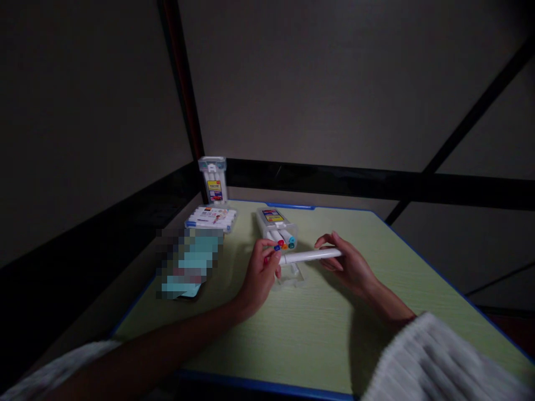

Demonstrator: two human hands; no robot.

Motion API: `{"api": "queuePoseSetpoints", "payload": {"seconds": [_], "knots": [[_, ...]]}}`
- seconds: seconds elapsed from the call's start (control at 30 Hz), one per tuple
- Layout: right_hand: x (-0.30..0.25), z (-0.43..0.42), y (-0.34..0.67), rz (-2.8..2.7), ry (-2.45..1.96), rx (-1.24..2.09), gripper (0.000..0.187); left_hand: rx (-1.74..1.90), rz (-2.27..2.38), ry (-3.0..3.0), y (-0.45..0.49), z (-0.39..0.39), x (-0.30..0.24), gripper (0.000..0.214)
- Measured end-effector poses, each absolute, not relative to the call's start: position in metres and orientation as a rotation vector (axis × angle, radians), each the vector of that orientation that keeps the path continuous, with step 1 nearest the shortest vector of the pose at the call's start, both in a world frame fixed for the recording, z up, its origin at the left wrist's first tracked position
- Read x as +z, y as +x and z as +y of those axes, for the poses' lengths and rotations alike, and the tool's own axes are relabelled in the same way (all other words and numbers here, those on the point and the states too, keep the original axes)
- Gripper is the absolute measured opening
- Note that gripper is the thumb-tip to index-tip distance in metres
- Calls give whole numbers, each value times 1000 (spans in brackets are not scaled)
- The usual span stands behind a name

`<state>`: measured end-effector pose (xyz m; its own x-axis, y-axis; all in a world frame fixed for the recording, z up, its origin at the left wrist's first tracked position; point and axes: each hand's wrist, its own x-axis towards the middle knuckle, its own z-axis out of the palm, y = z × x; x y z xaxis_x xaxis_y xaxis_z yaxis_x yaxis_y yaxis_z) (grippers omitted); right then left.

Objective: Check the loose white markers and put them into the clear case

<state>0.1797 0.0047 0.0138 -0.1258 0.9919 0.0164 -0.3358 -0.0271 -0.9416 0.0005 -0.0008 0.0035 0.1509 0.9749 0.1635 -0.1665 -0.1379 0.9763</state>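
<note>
A white marker point(311, 255) is held level above the table between my two hands. My left hand point(259, 273) pinches its left end, where a bit of pinkish red shows by the fingers. Around its right end, the thumb and fingers of my right hand point(349, 264) are closed. Just behind lies a clear plastic marker case point(273, 220) on its side, with its end towards me showing several white markers with coloured tips. Below the held marker, a clear plastic lid point(292, 275) rests on the table, partly hidden by my left hand.
A clear case of white markers point(215, 184) stands upright at the back left corner. In front of it lies a flat marker pack point(211, 219). A blurred-out turquoise object point(194, 262) lies at the left edge. The pale green table point(309, 345) has a blue rim, with walls behind and left.
</note>
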Motion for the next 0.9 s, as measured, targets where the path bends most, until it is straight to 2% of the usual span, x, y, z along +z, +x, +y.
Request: {"api": "queuePoseSetpoints", "payload": {"seconds": [0.53, 0.73, 0.9], "knots": [[14, 4, 180, -1013, -939, 1441, 33, 1330, 878, 1304, 1, 0, -2, 19], [16, 3, 177, -1087, -989, 1369, 22, 1293, 924, 1240, 1, -3, 3, 18], [14, 4, 177, -1100, -1007, 1344, 22, 1237, 952, 1218, 0, -3, 6, 23]]}}
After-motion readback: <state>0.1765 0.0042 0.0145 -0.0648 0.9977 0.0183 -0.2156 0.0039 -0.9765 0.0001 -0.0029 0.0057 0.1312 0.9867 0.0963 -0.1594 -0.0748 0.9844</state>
